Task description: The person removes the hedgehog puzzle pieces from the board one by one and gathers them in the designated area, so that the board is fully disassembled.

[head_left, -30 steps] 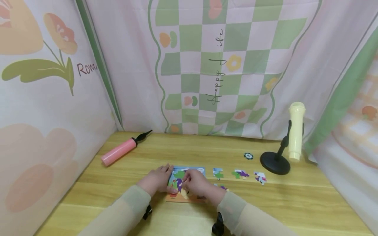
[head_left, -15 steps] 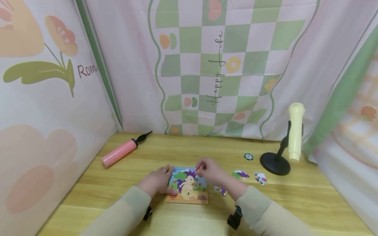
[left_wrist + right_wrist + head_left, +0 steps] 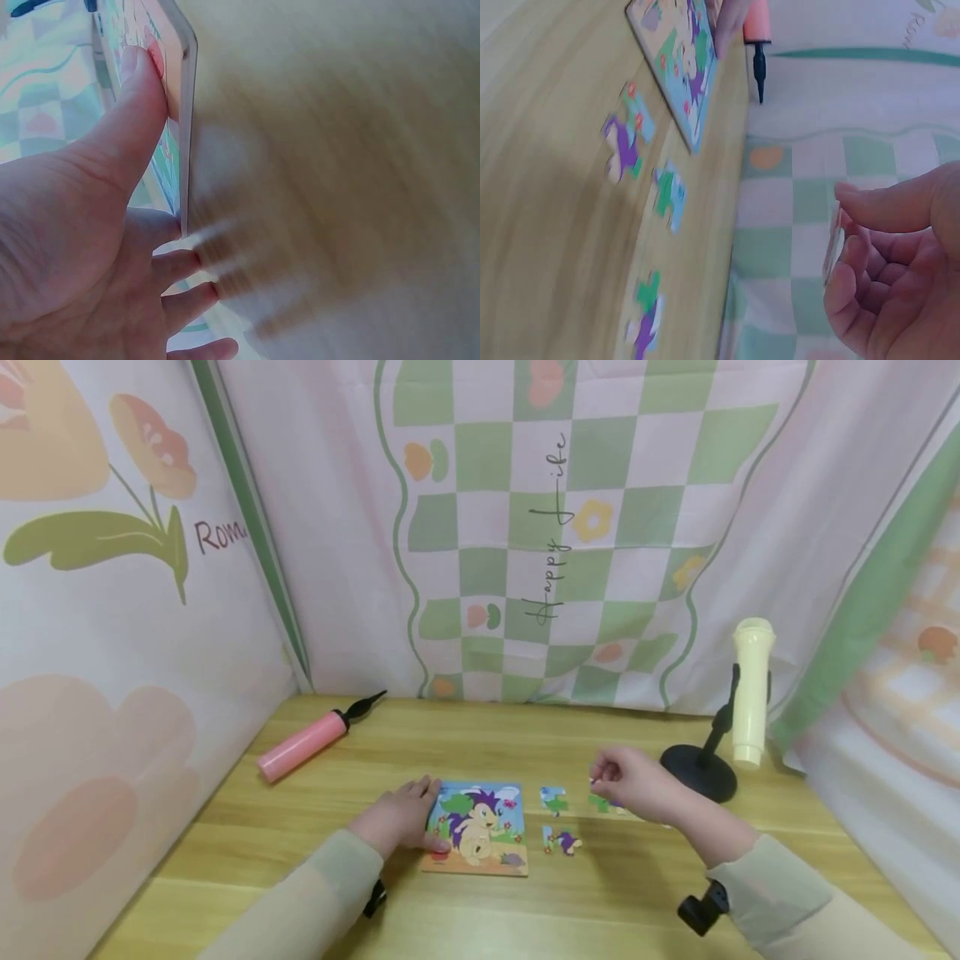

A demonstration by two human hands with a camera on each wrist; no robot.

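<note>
A square picture puzzle (image 3: pixel 480 839) showing a purple-spined hedgehog lies on the table. My left hand (image 3: pixel 405 814) rests at its left edge. In the left wrist view the thumb (image 3: pixel 139 112) presses on the picture face, with the fingers extended along the edge and table. My right hand (image 3: pixel 637 785) is raised over the table to the right. Its thumb and curled fingers pinch a thin puzzle piece (image 3: pixel 832 244), seen nearly edge-on. Between the hands lie loose pieces: a blue-green one (image 3: pixel 554 800), a purple-and-blue one (image 3: pixel 567 842) and a green one (image 3: pixel 602 803) partly behind the right hand.
A pink hand pump (image 3: pixel 303 746) with a black nozzle lies at the back left. At the back right, a pale yellow microphone (image 3: pixel 752 693) hangs in a black round-based stand (image 3: pixel 701 772). A checkered curtain (image 3: pixel 555 568) borders the table's far edge.
My right hand has moved from over the puzzle toward the right, uncovering the picture and the nearer loose pieces and covering those farther right. The left hand has kept its place.
</note>
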